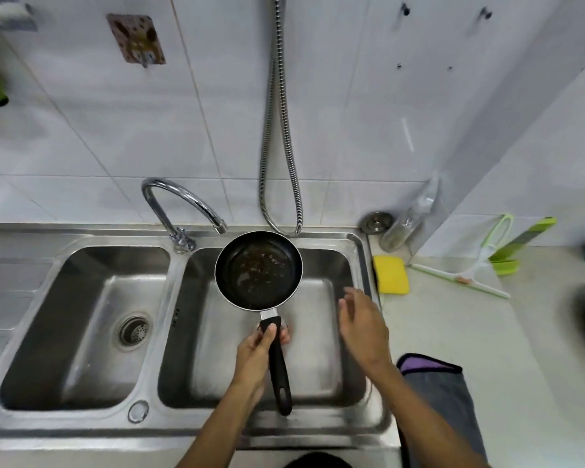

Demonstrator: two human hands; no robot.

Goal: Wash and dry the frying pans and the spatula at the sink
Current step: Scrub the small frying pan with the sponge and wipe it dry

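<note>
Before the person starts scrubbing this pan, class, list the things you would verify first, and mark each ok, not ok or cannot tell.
1. Pan gripped firmly: the left hand holds the frying pan by its handle. Ok.
2. Pan over the sink: it is above the right basin. Ok.
3. A hand free for the sponge: the right hand is open and holds nothing. Ok.
4. Sponge nearby: the yellow sponge lies on the counter beside the sink rim. Ok.
5. Water running: none shows at the tap. Not ok.
6. Basin drain unplugged: mostly hidden behind the hand. Cannot tell.
</note>
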